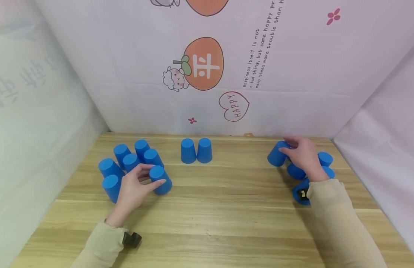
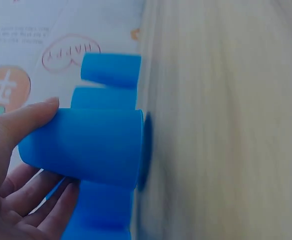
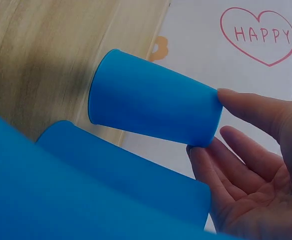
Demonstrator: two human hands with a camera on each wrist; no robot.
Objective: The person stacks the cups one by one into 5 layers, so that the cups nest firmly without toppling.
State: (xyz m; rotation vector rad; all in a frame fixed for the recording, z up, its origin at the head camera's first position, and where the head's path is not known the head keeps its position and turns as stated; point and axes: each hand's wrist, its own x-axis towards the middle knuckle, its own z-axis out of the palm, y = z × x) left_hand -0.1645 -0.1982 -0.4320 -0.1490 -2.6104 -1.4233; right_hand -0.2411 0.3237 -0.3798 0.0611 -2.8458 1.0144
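My left hand [image 1: 133,190] grips an upside-down blue plastic cup [image 1: 162,184] near its closed end, at the front of the left cluster. In the left wrist view the thumb lies on one side of this cup [image 2: 86,142] and the fingers on the other, its rim close over the table. At the far right my right hand [image 1: 303,155] pinches another blue cup [image 1: 276,155] between thumb and fingers. The right wrist view shows that cup [image 3: 153,100] tilted, its rim close to the wood, with a second cup [image 3: 131,170] beside it.
Several more inverted blue cups [image 1: 108,167] crowd around the left hand. Two stand side by side at the back middle, a left one [image 1: 188,152] and a right one [image 1: 204,152]. Others [image 1: 325,159] sit under the right forearm, partly hidden. A printed cloth [image 1: 133,108] hangs behind the wooden table [image 1: 207,219].
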